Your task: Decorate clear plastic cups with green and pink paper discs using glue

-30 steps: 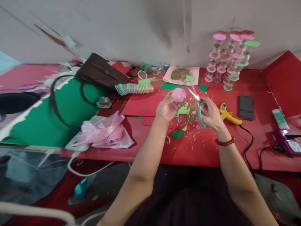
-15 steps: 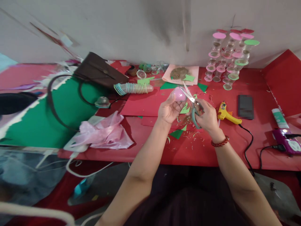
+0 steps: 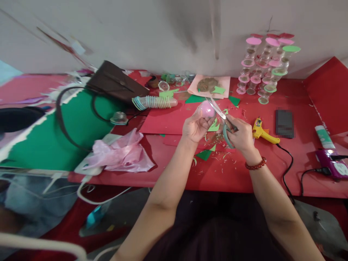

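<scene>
My left hand grips a small plastic cup with a pink paper disc on its end, held above the red table. In my right hand is a pair of scissors with grey-green handles, its blades lying against the disc's right edge. The blades look closer together than wide apart. My fingers hide most of the cup. Below both hands, green paper scraps and thin trimmings litter the table. A nested stack of rimmed plastic cups lies to the left.
A yellow glue gun and a dark rectangular device lie to the right, beside a purple power adapter. Cup towers hang by the wall. A brown bag and a pink plastic bag are on the left.
The scissor blades have come closer together at the edge of the pink disc. My left hand keeps nearly the same place.
</scene>
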The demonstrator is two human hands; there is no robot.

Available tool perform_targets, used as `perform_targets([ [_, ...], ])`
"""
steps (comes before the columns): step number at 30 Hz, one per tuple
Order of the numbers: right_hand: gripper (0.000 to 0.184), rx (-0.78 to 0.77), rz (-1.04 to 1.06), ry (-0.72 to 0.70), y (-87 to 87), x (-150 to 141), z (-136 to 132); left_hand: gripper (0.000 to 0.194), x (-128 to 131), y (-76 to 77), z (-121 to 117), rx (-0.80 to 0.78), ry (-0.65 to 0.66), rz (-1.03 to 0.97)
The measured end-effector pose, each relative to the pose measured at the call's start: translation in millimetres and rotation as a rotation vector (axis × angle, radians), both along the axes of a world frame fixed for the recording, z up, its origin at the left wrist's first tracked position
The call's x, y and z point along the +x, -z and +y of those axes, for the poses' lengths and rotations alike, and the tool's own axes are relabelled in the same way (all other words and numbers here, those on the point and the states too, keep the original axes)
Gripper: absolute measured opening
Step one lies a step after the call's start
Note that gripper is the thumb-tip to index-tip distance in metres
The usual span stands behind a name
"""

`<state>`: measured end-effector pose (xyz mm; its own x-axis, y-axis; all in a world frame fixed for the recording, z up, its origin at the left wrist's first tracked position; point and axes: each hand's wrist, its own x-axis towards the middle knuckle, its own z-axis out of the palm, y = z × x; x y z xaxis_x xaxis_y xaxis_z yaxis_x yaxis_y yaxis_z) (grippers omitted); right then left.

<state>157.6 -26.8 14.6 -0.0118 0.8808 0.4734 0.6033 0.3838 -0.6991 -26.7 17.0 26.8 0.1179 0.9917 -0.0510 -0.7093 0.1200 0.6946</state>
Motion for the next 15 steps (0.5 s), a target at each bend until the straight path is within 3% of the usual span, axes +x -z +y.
perform_targets([
  [11, 0.036, 0.001, 0.057, -0.074, -6.4, 3.0, -1.8, 0.052, -9.8, 2.8, 2.8, 0.052, -0.013, 0.063],
  [15, 0.03, -0.067, 0.062, -0.103, -5.6, 5.2, -1.8, 0.052, -13.8, 1.8, 4.1, 0.052, 0.005, 0.05],
])
